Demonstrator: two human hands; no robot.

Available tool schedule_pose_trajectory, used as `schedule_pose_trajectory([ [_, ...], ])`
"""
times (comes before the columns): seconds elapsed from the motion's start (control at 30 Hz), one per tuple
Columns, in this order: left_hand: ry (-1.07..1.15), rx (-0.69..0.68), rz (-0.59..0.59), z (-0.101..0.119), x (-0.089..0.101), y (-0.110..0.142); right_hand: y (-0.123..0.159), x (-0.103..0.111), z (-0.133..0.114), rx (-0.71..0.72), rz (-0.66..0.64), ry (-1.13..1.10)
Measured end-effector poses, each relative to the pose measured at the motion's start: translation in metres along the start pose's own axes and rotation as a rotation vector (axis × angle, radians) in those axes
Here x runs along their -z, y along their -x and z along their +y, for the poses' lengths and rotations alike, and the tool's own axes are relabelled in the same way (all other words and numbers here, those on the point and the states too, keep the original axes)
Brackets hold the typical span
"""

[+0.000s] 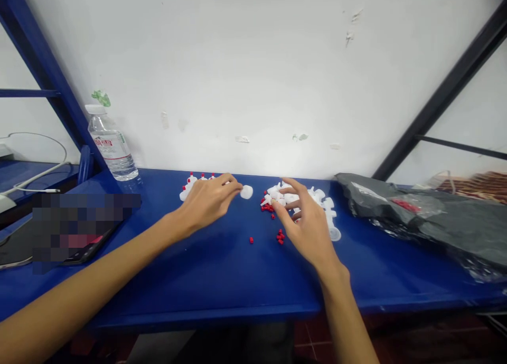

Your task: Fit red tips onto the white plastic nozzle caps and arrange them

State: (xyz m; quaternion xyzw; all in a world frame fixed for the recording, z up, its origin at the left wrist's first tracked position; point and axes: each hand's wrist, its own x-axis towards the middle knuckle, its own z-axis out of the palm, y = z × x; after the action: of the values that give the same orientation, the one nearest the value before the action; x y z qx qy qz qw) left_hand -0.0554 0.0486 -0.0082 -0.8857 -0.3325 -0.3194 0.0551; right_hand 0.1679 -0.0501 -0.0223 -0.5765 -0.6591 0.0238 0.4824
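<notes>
My left hand (pixel 212 201) is closed in a pinch at the middle of the blue table. At its fingertips is a white nozzle cap (pixel 246 192), its round base facing me. Just beyond that hand stand several white nozzle caps with red tips (pixel 191 179), partly hidden by it. My right hand (pixel 307 224) reaches over a pile of white nozzle caps (pixel 319 196), thumb and fingers apart. Its thumb is close to one white nozzle (pixel 266 201); whether they touch I cannot tell. Small red tip caps (pixel 268 207) lie beside the pile.
More red caps (pixel 280 237) and a single one (pixel 251 240) lie nearer me on the blue table (pixel 222 285). A water bottle (pixel 113 147) stands at the back left, near a dark, blurred-out device (pixel 85 253). A grey plastic bag (pixel 428 216) covers the right side.
</notes>
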Motion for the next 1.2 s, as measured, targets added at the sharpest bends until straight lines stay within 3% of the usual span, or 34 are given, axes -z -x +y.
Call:
schedule_pose_trajectory([
  [0.1,-0.196,0.02,-0.164,-0.018,0.008,-0.003,0.0,0.002,0.0,0.025,0.07,0.023],
  [0.3,-0.308,0.032,-0.369,-0.043,0.006,-0.004,0.002,0.001,0.001,0.053,0.074,0.035],
  [0.5,-0.497,0.035,-0.448,-0.057,0.001,-0.002,0.001,0.0,0.001,0.074,0.066,0.057],
  [0.63,-0.514,0.058,-0.407,-0.049,0.004,-0.001,0.0,0.0,0.002,0.046,0.085,0.11],
  [0.73,-0.402,0.091,-0.311,-0.033,0.006,-0.002,-0.002,0.001,0.007,-0.006,0.062,0.206],
  [0.8,-0.215,0.062,-0.314,-0.021,0.004,-0.002,-0.002,0.001,0.013,-0.007,-0.009,0.305],
  [0.97,0.164,0.002,-0.533,-0.004,-0.005,0.003,0.001,-0.006,0.028,0.105,-0.213,0.406],
  [1.2,0.422,0.133,-0.659,-0.002,-0.008,0.003,0.008,-0.016,0.033,0.084,-0.413,0.465],
])
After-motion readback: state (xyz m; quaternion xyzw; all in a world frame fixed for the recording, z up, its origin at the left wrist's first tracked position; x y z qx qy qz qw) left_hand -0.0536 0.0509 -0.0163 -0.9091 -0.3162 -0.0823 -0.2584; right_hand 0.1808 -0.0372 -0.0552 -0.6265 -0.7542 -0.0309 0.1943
